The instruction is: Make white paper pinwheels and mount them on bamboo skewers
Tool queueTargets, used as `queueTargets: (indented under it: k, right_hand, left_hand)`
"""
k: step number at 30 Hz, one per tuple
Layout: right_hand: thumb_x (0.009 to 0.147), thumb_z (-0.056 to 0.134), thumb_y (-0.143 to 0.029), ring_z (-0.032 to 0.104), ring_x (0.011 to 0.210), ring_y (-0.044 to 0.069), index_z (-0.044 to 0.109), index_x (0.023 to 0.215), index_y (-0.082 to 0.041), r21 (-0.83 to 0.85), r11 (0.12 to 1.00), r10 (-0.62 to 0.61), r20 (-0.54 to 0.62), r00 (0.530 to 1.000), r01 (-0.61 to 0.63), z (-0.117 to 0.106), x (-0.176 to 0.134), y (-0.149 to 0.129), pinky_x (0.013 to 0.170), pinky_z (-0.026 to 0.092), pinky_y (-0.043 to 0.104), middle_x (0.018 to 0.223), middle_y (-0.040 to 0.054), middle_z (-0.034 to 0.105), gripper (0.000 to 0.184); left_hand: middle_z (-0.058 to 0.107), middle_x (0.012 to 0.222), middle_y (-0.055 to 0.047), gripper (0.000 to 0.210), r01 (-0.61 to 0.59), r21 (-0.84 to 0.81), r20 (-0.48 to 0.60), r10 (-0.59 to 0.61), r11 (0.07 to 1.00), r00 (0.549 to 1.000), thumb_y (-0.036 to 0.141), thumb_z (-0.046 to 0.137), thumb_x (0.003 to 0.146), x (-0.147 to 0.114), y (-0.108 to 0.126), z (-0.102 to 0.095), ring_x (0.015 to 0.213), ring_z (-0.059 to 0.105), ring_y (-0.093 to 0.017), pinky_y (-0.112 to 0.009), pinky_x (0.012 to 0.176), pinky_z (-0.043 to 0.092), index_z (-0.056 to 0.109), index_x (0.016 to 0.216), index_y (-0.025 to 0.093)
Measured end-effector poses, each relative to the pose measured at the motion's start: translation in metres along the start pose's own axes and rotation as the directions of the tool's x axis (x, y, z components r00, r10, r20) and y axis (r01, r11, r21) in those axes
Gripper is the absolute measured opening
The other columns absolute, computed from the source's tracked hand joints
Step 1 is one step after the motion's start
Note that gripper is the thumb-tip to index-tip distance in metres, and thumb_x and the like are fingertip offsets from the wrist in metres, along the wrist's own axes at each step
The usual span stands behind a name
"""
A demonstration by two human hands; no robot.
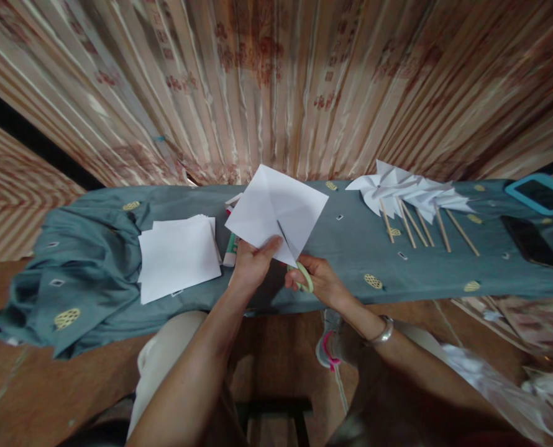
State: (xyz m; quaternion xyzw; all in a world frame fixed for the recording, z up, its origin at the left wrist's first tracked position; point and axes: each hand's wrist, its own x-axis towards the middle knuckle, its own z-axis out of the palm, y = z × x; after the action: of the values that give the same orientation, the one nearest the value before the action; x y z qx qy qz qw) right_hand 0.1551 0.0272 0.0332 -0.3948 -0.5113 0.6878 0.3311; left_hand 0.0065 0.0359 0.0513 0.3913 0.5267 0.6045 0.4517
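My left hand (254,262) grips a square sheet of white paper (267,202) near its lower corner, thumb on top. Faint diagonal creases cross the sheet, which is held up with one corner toward me. My right hand (317,278) has its fingers in the pale green handles of a pair of scissors (306,278). The dark blade lies along a line running in from the sheet's lower corner; the other blade is hidden. Just left of the sheet stands a stack of white paper (179,259). Partly behind my left hand lies a green and white box or tube (231,249).
Several white paper pinwheels (411,189) on wooden sticks (407,225) lie to the right. Beyond them are a black phone (530,241) and a blue-framed tablet (544,192). A green cloth (342,239) covers the narrow table, bunched at left. A patterned curtain (276,81) hangs behind.
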Motion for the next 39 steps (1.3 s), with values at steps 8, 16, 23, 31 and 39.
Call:
queueTargets:
  k: [8, 16, 23, 31, 39]
  right_hand:
    - [0.054, 0.08, -0.061, 0.05, 0.045, 0.007, 0.065, 0.071, -0.017, 0.029, 0.999, 0.03, -0.015, 0.999, -0.029, 0.001, 0.0, 0.001, 0.046, 0.039, 0.021, 0.054, -0.0021, 0.062, 0.05]
    - [0.056, 0.08, -0.059, 0.049, 0.044, 0.008, 0.065, 0.072, -0.016, 0.011, 1.0, 0.017, 0.0, 1.0, -0.017, 0.0, 0.0, -0.001, 0.045, 0.038, 0.021, 0.054, -0.0017, 0.062, 0.048]
    - [0.062, 0.074, -0.064, 0.05, 0.046, 0.009, 0.065, 0.077, -0.016, -0.026, 1.0, -0.016, 0.03, 0.999, 0.017, -0.001, 0.0, 0.002, 0.046, 0.039, 0.022, 0.054, -0.0013, 0.061, 0.051]
    - [0.071, 0.065, -0.067, 0.056, 0.059, 0.01, 0.063, 0.097, -0.015, -0.12, 0.992, 0.063, 0.179, 0.982, -0.042, -0.014, -0.009, -0.004, 0.055, 0.043, 0.022, 0.07, 0.0017, 0.067, 0.057]
    - [0.067, 0.07, -0.065, 0.054, 0.058, 0.01, 0.066, 0.09, -0.016, -0.208, 0.973, 0.091, -0.06, 0.994, -0.102, -0.077, -0.017, -0.02, 0.054, 0.04, 0.022, 0.074, 0.0033, 0.069, 0.055]
  left_hand:
    - [0.064, 0.062, -0.002, 0.016, -0.004, -0.017, -0.006, 0.004, 1.0, 1.0, 0.027, 0.072, 0.061, 0.0, -0.001, 0.001, 0.056, 0.055, -0.014, -0.025, 0.054, 0.045, 0.064, 0.067, 0.015]
    - [0.062, 0.06, 0.0, 0.015, -0.009, -0.058, -0.007, 0.009, 0.998, 1.0, 0.024, 0.073, 0.061, 0.0, -0.002, 0.001, 0.054, 0.053, -0.013, -0.024, 0.052, 0.043, 0.063, 0.066, 0.015]
    - [0.065, 0.064, -0.002, 0.015, -0.006, -0.041, -0.007, 0.006, 0.999, 1.0, 0.025, 0.074, 0.061, 0.001, -0.005, 0.0, 0.057, 0.055, -0.014, -0.025, 0.055, 0.044, 0.065, 0.068, 0.014]
    - [0.071, 0.077, -0.005, 0.026, 0.015, -0.155, -0.095, -0.03, 0.988, 0.995, 0.026, 0.076, 0.056, 0.006, 0.003, -0.003, 0.067, 0.063, -0.016, -0.028, 0.066, 0.049, 0.068, 0.076, 0.013]
    - [0.067, 0.064, -0.003, 0.021, 0.077, -0.121, -0.13, -0.093, 0.99, 0.987, 0.027, 0.076, 0.052, 0.008, 0.008, -0.018, 0.059, 0.06, -0.016, -0.027, 0.058, 0.049, 0.065, 0.063, 0.014]
